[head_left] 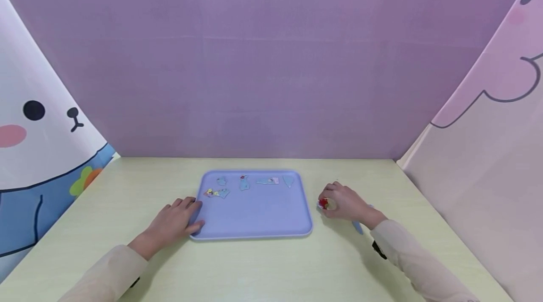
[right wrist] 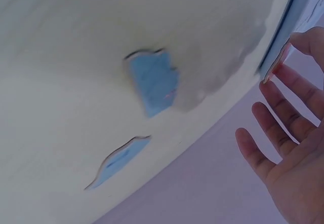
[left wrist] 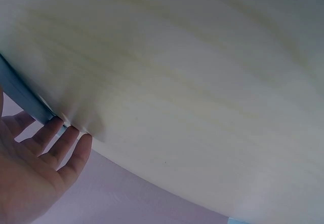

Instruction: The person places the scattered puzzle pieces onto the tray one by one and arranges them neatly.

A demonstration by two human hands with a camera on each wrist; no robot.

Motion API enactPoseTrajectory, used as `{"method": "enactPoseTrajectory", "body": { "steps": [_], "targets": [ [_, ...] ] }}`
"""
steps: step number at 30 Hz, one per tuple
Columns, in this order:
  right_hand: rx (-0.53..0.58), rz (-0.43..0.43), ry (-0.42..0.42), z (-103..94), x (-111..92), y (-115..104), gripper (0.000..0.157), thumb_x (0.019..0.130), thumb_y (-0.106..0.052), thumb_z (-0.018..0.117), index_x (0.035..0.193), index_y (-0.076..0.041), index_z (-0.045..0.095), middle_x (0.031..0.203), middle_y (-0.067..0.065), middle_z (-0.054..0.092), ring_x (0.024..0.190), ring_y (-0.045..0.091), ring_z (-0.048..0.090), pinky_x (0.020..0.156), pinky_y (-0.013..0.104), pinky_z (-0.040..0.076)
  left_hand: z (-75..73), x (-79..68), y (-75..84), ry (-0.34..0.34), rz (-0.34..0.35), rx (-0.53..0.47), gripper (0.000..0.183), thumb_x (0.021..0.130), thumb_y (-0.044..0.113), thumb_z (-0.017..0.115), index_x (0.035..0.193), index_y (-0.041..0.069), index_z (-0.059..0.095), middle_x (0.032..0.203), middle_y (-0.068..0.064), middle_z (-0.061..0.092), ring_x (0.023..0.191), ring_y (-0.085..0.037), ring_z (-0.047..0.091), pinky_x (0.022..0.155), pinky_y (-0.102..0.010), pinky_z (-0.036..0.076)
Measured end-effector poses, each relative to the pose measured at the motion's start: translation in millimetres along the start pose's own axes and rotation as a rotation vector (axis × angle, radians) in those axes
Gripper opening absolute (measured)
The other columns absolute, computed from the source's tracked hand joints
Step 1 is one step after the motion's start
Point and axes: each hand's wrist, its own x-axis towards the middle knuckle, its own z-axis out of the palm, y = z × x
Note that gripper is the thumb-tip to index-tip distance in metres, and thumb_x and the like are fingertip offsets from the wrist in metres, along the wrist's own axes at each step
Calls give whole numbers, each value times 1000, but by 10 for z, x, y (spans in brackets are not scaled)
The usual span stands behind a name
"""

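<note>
A lavender tray [head_left: 250,219] lies on the table with several thin, irregular picture pieces along its far side. Among them are a light-blue piece with red [head_left: 244,183] and one with yellow figures [head_left: 217,193]. My left hand [head_left: 171,222] rests on the tray's left rim, fingers spread and fairly straight. Right of the tray, my right hand [head_left: 345,202] pinches a puzzle-like piece with red on it [head_left: 324,203] between thumb and fingers. In the right wrist view that piece [right wrist: 277,64] is seen nearly edge-on. The fingers hide part of it.
Two blue pieces lie on the table by my right wrist: a broader one [right wrist: 153,82] and a narrow one [right wrist: 119,159]. The pale table [head_left: 254,269] ends at a purple backdrop [head_left: 254,80], with cartoon-printed panels at left [head_left: 42,151] and right [head_left: 488,160].
</note>
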Motion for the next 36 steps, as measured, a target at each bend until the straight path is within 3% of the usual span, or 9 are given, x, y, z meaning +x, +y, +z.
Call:
{"method": "enactPoseTrajectory", "body": {
  "steps": [3, 7, 23, 36],
  "targets": [
    [0, -17, 2, 12, 47, -51, 17, 72, -18, 72, 88, -13, 69, 87, -2, 63, 81, 13, 51, 71, 29, 46, 3, 3, -2, -3, 1, -1, 54, 82, 45, 61, 117, 4, 58, 117, -17, 56, 100, -34, 55, 71, -50, 49],
    [-4, -26, -4, 20, 103, -123, 18, 72, -19, 72, 88, -12, 68, 87, -2, 63, 81, 13, 50, 68, 25, 45, 13, 7, -7, -5, 0, 3, 54, 81, 45, 61, 117, 5, 58, 117, -17, 56, 100, -34, 55, 71, -49, 49],
    [-50, -31, -63, 135, 338, -373, 23, 73, -29, 73, 91, -15, 69, 90, -5, 62, 82, 10, 47, 68, 25, 43, -3, 1, 2, -4, -1, 0, 54, 81, 44, 62, 117, 4, 58, 117, -17, 56, 99, -34, 56, 71, -49, 49],
    [-78, -94, -98, 234, 546, -594, 24, 76, -32, 70, 94, -16, 67, 92, -4, 60, 87, 11, 47, 70, 27, 43, -17, -2, 10, -16, 0, -8, 54, 82, 44, 61, 117, 4, 58, 118, -17, 56, 100, -35, 55, 72, -50, 49]
  ]
}}
